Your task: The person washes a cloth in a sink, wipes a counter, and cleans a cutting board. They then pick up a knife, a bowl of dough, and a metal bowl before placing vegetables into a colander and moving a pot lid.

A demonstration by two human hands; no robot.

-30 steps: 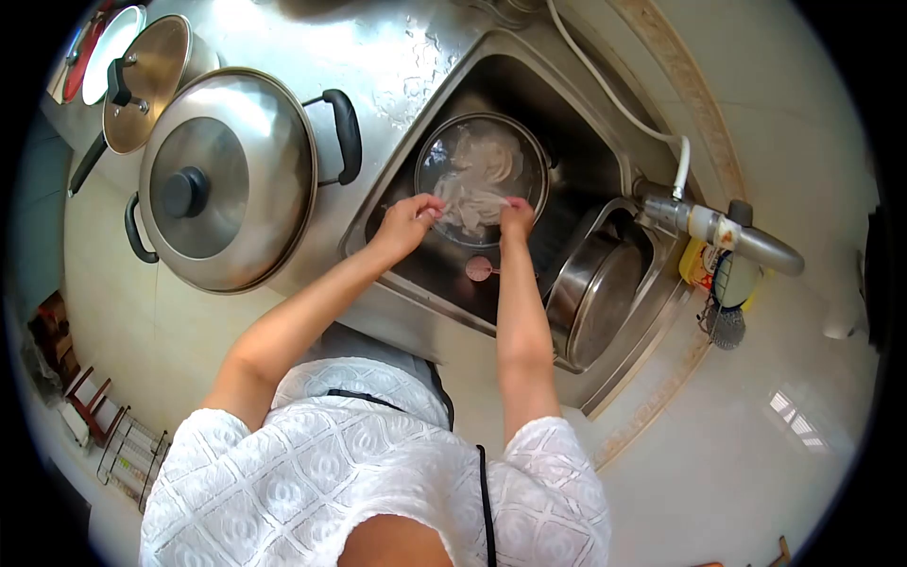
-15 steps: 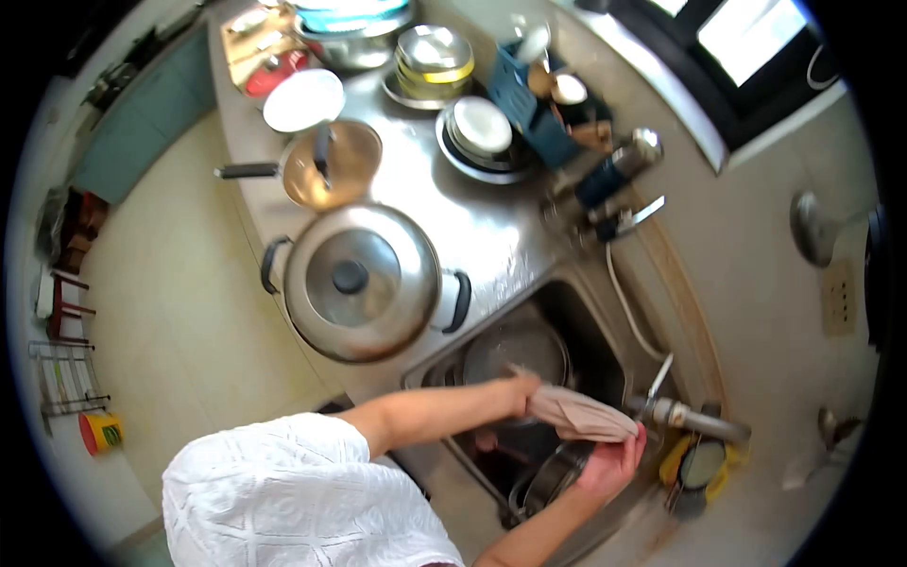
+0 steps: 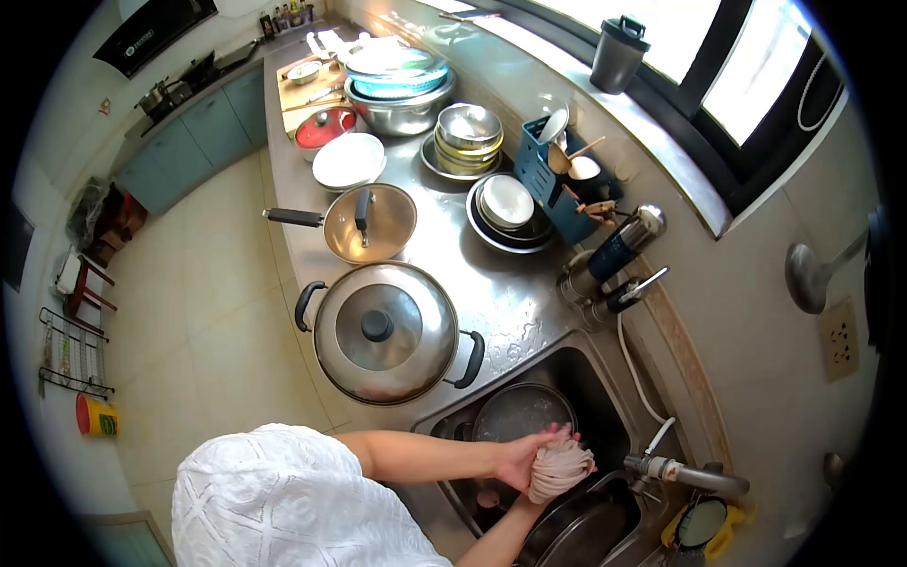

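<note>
Bunching between both hands, cloth (image 3: 559, 469) hangs over sink (image 3: 605, 397).

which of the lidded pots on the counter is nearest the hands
The big steel pot with two black loop handles beside the sink; the smaller long-handled pan sits farther up the counter.

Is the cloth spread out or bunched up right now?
Bunched up. The cloth is gathered into a tight, wrinkled wad, gripped between the left hand and the right hand over the sink.
</note>
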